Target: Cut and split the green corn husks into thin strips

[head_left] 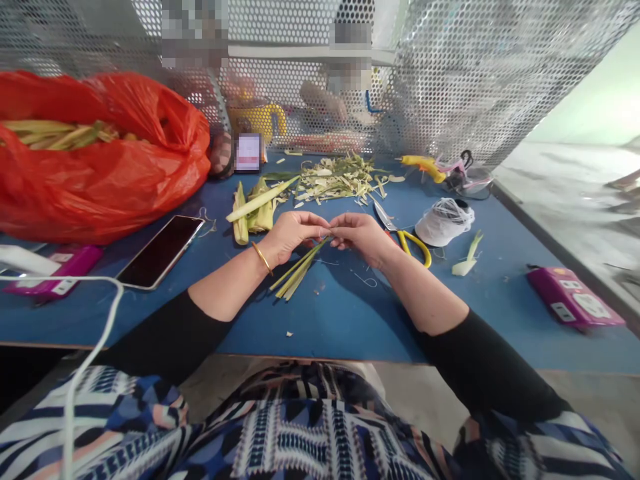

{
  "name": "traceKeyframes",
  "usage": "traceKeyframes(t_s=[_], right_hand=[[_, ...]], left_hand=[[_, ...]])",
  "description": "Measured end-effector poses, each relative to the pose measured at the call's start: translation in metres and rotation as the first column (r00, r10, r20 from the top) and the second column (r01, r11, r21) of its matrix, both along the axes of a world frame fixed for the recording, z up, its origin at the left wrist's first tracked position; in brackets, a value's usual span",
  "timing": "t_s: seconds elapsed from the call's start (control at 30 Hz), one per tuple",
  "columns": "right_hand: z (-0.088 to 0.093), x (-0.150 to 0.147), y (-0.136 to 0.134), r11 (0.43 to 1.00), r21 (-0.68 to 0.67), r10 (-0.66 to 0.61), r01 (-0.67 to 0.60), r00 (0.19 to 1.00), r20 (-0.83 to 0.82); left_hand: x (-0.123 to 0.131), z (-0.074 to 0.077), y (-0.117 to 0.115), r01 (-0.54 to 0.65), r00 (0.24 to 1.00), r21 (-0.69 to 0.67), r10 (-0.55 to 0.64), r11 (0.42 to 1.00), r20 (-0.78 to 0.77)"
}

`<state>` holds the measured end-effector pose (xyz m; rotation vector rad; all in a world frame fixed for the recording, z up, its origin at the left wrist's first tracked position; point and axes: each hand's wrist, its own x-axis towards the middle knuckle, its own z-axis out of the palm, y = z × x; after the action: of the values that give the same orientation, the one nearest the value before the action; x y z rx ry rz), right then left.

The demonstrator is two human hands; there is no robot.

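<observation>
My left hand [297,232] and my right hand [361,235] meet at the middle of the blue table, fingertips pinched together. Between them is the upper end of a small bundle of green leaf strips [300,272], whose loose ends fan down toward me. The left fingers are closed on this bundle. My right fingertips press at the same end; a thin white thread seems to run there, too fine to follow. Just right of my right hand lie yellow-handled scissors [417,248], blades pointing away. Beyond my left hand rest thick pale-green husk pieces [260,208].
A red plastic bag [150,180] of husks fills the far left, with a phone [163,253] before it. Leaf scraps [340,179] lie at the back. A white thread spool [444,221], yellow glue gun [425,165] and purple power strip [575,297] are on the right. Perforated metal screen [300,77] behind.
</observation>
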<state>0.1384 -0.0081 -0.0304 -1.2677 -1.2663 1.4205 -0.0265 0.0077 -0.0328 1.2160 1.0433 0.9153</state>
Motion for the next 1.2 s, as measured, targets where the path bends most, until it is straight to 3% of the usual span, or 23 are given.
traceKeyframes(t_s=[0.37,0.57,0.8,1.0,1.2], right_hand=[[0.002,-0.001,0.000,0.990,0.144,-0.010,0.003,0.999,0.047],[0.000,-0.003,-0.001,0.977,0.209,0.017,-0.027,0.999,0.050],[-0.005,-0.010,-0.002,0.969,0.240,-0.067,0.059,0.998,0.022],[0.000,-0.013,-0.005,0.978,0.112,-0.177,0.174,0.984,0.018],[0.001,-0.006,-0.004,0.996,-0.034,-0.077,0.077,0.997,-0.018]], left_hand=[[0.000,-0.002,0.002,-0.007,0.977,0.292,0.069,0.956,-0.202],[0.001,0.000,-0.002,0.009,0.905,0.464,0.190,0.886,-0.381],[0.005,-0.004,-0.009,-0.045,0.863,0.527,0.298,0.849,-0.407],[0.008,-0.009,-0.007,-0.069,0.874,0.520,0.303,0.852,-0.380],[0.007,-0.008,-0.007,-0.068,0.856,0.573,0.342,0.817,-0.387]])
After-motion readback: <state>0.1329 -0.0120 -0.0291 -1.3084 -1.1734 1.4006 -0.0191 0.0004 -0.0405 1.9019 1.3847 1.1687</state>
